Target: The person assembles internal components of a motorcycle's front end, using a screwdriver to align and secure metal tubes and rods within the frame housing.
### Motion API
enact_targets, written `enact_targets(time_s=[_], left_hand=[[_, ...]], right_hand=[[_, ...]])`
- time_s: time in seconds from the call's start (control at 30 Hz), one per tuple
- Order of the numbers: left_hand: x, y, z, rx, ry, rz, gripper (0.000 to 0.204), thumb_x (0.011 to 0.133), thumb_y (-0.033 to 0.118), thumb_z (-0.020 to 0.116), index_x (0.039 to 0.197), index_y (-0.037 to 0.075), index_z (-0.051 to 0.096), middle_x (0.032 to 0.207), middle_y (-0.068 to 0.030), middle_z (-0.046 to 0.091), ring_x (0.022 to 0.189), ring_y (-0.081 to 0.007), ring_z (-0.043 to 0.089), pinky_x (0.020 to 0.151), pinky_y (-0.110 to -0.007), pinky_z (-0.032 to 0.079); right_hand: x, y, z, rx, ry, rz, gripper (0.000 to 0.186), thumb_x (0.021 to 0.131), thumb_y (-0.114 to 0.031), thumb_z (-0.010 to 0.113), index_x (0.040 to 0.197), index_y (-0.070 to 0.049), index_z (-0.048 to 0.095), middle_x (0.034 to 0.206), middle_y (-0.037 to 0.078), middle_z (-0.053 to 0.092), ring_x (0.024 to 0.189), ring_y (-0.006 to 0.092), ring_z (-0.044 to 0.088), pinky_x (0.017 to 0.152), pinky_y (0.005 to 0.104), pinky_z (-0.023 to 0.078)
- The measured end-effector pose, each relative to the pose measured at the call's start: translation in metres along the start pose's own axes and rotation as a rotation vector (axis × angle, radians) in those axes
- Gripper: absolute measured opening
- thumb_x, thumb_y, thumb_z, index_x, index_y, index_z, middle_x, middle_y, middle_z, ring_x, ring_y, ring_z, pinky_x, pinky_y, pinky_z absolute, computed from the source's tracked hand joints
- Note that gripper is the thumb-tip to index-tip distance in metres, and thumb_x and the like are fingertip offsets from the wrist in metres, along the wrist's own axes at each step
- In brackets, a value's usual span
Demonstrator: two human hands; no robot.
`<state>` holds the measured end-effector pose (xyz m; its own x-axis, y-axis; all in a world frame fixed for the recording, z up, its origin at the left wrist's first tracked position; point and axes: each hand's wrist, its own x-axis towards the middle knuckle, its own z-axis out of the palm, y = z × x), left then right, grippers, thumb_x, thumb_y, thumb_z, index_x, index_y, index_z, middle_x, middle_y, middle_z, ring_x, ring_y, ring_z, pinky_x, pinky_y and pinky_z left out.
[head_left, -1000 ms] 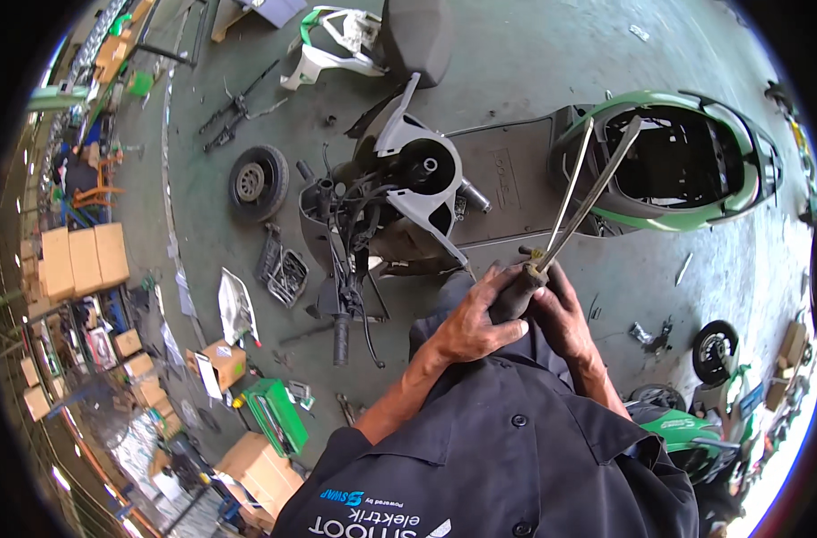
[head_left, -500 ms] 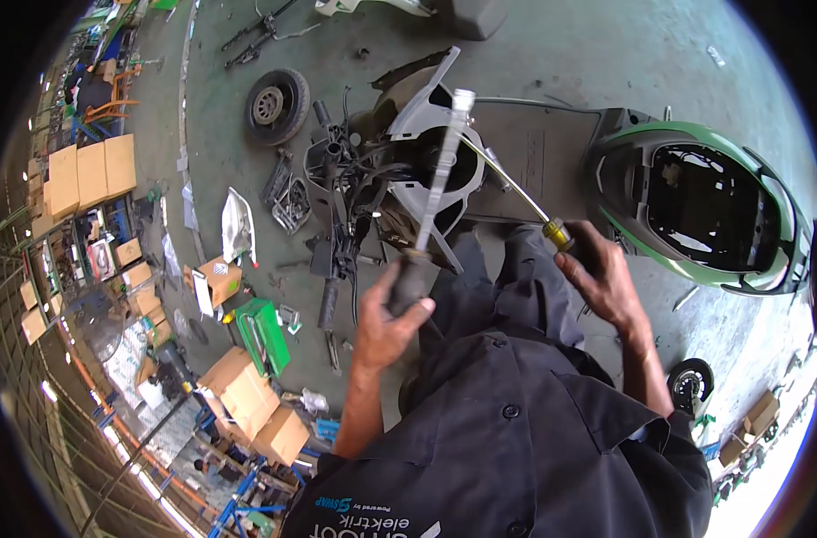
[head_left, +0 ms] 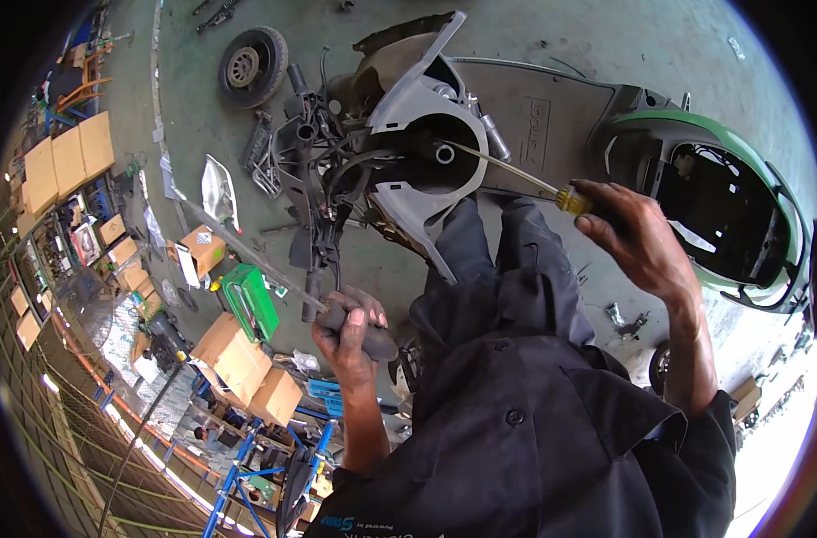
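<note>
While our right grip (head_left: pixel 619 220) clasps a yellow-handled screwdriver (head_left: pixel 570 200), its shaft (head_left: pixel 516 172) slanting forward-left over the stripped scooter (head_left: pixel 507 90), our left grip (head_left: pixel 354 336) encloses a dark-handled tool (head_left: pixel 334 316) pointing outward; both should handle stiff and light, best held by their handles.

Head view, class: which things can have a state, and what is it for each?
Left hand, closed
Dark-handled tool, gripped, shaft pointing toward the picture's upper left
Right hand, closed
Grey front panel, round opening uncovered
Yellow-handled screwdriver, gripped, tip at the panel's opening, contact unclear
Handlebar, uncovered
Loose wheel, lying on its side
Green-trimmed rear body, top opening uncovered
</note>
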<state>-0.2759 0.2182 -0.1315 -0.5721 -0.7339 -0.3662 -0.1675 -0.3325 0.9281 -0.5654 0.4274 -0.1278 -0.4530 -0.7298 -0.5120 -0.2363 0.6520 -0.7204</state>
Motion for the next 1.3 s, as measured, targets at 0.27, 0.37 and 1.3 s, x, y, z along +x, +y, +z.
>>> enact_targets(time_s=[0.27,0.37,1.3], left_hand=[[0.063,0.006,0.034,0.418,-0.367,-0.063,0.02,0.08,0.018,0.071,0.077,0.002,0.059,0.069,-0.0048,0.057,0.064,-0.0152,0.057,0.057,-0.03,0.045],[0.089,0.01,0.091,0.549,-0.559,0.132,0.026,0.079,0.023,0.074,0.079,0.0,0.061,0.071,-0.0093,0.058,0.062,-0.0211,0.058,0.058,-0.033,0.045],[0.141,-0.055,0.198,0.469,-0.596,0.644,0.034,0.081,0.015,0.072,0.106,-0.003,0.057,0.094,-0.019,0.062,0.085,-0.0371,0.061,0.077,-0.043,0.047]], right_hand=[[0.025,0.01,-0.019,0.099,-0.087,0.078,0.046,0.091,-0.031,0.063,0.118,0.006,0.06,0.102,0.022,0.067,0.091,0.0284,0.067,0.08,0.0371,0.052],[0.042,0.0,-0.032,0.001,-0.081,0.024,0.044,0.091,-0.031,0.063,0.117,0.006,0.061,0.099,0.021,0.068,0.089,0.0264,0.067,0.078,0.0364,0.052],[0.078,-0.011,-0.05,0.081,0.208,0.196,0.037,0.089,-0.024,0.067,0.115,0.002,0.06,0.111,0.013,0.065,0.093,0.0178,0.065,0.079,0.0309,0.052]])
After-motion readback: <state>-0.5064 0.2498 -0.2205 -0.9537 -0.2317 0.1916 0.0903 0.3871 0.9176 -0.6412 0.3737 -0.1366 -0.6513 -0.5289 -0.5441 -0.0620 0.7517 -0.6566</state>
